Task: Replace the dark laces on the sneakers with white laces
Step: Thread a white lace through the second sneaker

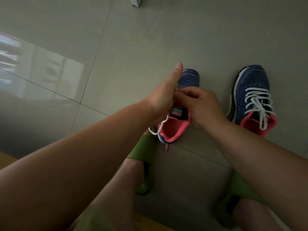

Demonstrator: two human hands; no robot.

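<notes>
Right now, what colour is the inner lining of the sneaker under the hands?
Coral pink lining in the blue knit sneaker, clearest in the head view.

This is looking like a home. Glossy floor tiles point(133, 39) are reflecting a window, and green slippers point(145, 147) are being worn.

Tiled floor with two sneakers and two slippered feet

The floor point(136, 47) is pale grey glossy tile with thin dark grout lines, and a window reflection shows at its left. Two blue knit sneakers with pink linings stand on it, well apart: the left sneaker point(173, 129), with a loose white lace point(158, 129) trailing at its heel, and the right sneaker point(251, 100), fully laced in white. Nearer the viewer, two green slippers point(146, 147) rest on the tiles. A white object's corner point(135, 1) sits at the top edge.
</notes>
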